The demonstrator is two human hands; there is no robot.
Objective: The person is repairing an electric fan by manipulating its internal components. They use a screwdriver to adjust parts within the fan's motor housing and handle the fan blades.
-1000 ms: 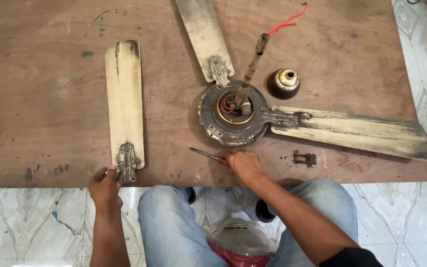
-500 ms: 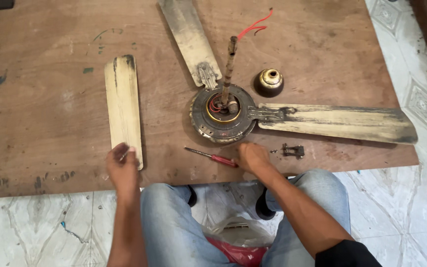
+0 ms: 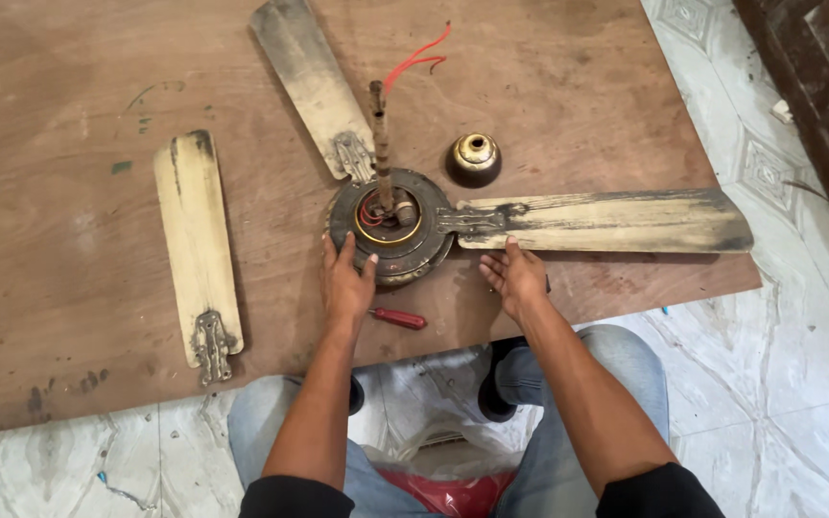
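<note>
On fan motor point(image 3: 390, 225): left hand point(image 3: 345, 278) flat, palm down.

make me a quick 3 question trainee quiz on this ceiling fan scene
1. True or false: the left hand rests on the round motor housing.
2. How many blades are attached to the housing? A) one B) two C) three
3. Fill in: the red-handled screwdriver lies on the wooden board between the two ____.

Key
1. True. The right hand lies at the near edge of the attached blade on the right.
2. B. The second attached blade points away; the loose blade lies apart on the left.
3. Forearms.
</note>
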